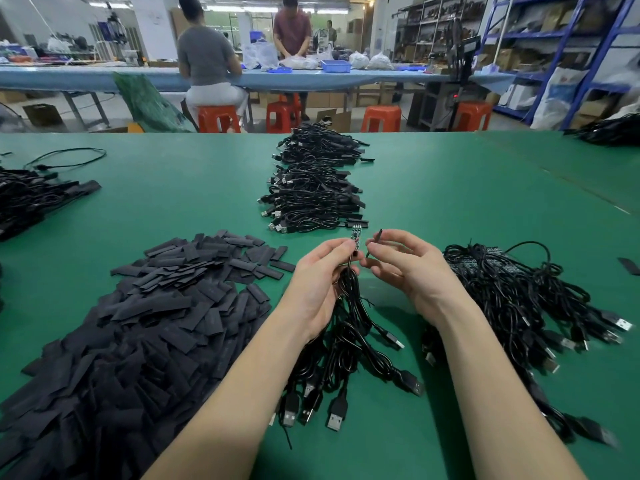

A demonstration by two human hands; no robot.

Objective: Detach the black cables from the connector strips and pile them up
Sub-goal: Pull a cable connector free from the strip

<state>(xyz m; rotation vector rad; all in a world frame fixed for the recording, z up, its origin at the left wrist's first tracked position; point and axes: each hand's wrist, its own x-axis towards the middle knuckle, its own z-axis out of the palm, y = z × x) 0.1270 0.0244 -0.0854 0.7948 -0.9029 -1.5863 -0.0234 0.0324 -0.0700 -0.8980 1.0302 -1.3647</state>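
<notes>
My left hand (320,278) grips a bunch of black USB cables (346,341) whose plugs hang down onto the green table (450,202). Its fingertips hold up a small circuit board (356,235) at the end of one cable. My right hand (405,261) pinches a short black sleeve piece (375,240) just right of the board, a small gap apart. A heap of black cables with connector strips (519,289) lies to the right of my right hand. Two stacked piles of cables (311,199) lie in a row beyond my hands.
A large heap of flat black sleeve pieces (145,327) covers the left near side. More cables (31,199) lie at the left edge and at the far right corner (609,131). Beyond the table, two people work at a blue bench with red stools.
</notes>
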